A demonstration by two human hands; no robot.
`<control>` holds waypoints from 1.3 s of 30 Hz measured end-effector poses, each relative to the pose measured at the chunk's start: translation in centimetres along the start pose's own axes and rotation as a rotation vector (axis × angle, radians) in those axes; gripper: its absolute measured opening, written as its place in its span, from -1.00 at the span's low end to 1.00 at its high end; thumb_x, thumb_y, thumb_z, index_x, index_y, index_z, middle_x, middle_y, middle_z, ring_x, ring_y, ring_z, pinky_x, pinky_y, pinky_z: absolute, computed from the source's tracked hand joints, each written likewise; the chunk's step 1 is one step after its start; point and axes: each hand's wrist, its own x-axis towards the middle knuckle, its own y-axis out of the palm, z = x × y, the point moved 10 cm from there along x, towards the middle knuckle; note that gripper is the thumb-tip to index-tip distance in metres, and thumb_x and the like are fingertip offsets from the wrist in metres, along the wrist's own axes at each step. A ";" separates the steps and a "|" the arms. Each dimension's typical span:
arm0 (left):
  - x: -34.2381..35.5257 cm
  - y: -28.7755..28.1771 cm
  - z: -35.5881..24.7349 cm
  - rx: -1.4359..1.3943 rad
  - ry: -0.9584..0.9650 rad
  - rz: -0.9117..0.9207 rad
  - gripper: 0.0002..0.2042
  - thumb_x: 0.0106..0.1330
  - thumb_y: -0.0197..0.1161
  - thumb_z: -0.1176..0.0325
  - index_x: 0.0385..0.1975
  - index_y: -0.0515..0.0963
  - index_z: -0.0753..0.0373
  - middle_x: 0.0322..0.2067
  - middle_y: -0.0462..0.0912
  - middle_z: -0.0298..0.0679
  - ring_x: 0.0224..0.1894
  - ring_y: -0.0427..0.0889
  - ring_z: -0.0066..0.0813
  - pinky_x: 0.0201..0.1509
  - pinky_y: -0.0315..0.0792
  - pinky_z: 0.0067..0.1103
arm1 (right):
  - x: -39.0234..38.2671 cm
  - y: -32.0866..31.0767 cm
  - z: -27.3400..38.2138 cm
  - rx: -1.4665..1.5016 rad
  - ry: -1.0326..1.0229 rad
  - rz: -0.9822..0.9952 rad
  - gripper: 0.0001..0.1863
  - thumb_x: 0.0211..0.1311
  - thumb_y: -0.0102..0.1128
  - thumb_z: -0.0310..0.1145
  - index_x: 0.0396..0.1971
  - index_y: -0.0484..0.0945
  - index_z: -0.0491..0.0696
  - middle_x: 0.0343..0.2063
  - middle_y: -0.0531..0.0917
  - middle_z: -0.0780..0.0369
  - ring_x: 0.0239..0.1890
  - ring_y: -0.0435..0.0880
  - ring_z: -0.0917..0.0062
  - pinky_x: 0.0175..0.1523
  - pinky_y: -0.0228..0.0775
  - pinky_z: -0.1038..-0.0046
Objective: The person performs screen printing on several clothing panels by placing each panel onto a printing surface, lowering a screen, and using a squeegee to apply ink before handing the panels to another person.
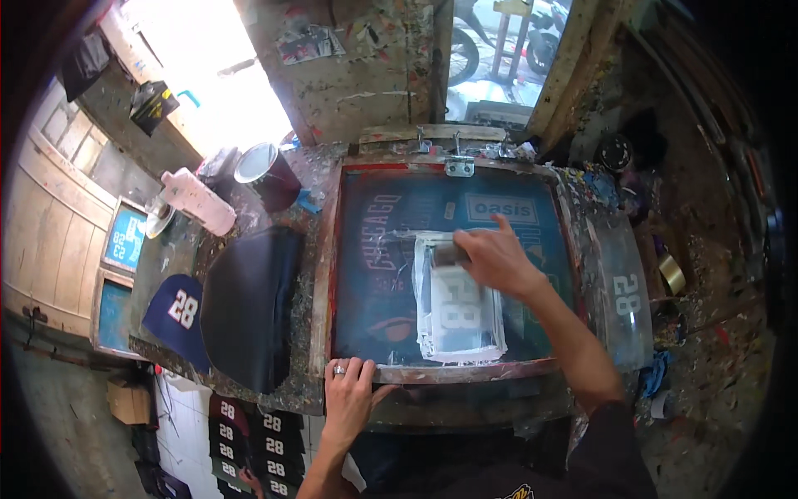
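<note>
A wooden screen printing frame (319, 324) with blue mesh (374, 187) lies on the bench in front of me, hinged at its far edge. White ink (424, 328) rings a pale rectangular area with number shapes in the middle of the mesh. My right hand (497, 259) grips a small squeegee (449, 254) against the far part of that area, its index finger stretched forward. My left hand (349, 391), a ring on one finger, clasps the frame's near left corner, fingers over the top and thumb along the front edge. What lies under the screen is hidden.
Left of the frame are dark fabric panels (253, 308), a navy printed piece (177, 320), a pink bottle (198, 202) and an ink can (268, 176). Tape (670, 273) lies right. Printed dark pieces (274, 449) line the lower left, beside another person's hand (249, 478).
</note>
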 end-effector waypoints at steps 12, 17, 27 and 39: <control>0.3 -0.1 0.7 -0.037 -0.036 0.036 -0.56 0.06 0.56 0.06 -0.24 0.61 0.26 -0.30 0.56 -0.21 -0.15 0.58 -0.16 0.05 0.41 -0.28 | -12.7 1.7 9.1 -0.010 -0.022 0.036 -0.75 0.10 0.29 -0.45 -0.19 0.55 0.00 -0.40 0.61 0.21 -0.21 0.71 0.29 0.33 0.33 -0.07; 2.0 -2.7 -0.4 -0.026 0.033 0.011 -0.56 0.08 0.54 -0.03 -0.35 0.61 0.24 -0.36 0.58 -0.22 -0.21 0.60 -0.19 0.01 0.41 -0.31 | -13.0 -3.8 10.6 -0.100 0.003 -0.177 -0.66 0.15 0.42 -0.14 -0.22 0.55 -0.02 -0.41 0.56 0.23 -0.25 0.66 0.35 0.37 0.12 -0.22; 5.1 -19.5 -4.3 -0.006 0.045 -0.932 -0.43 0.11 0.58 0.03 -0.05 0.55 0.32 0.07 0.50 0.01 0.25 0.44 0.07 0.42 0.16 -0.10 | -2.4 -22.2 10.3 -0.277 0.086 -0.570 -0.35 0.31 0.21 0.32 -0.34 0.59 -0.11 -0.47 0.64 0.12 -0.32 0.69 0.25 -0.05 0.40 0.15; -20.0 -4.5 12.3 -0.748 -0.848 -0.468 -0.69 0.26 0.39 0.55 0.00 0.61 0.36 -0.20 0.69 -0.30 -0.17 0.65 -0.50 -0.03 0.55 -0.54 | 13.5 -33.4 -2.2 0.014 0.090 -0.358 -0.03 0.26 0.01 0.54 -0.47 0.74 -0.27 -0.61 0.67 0.01 -0.43 0.69 0.29 -0.13 0.48 0.19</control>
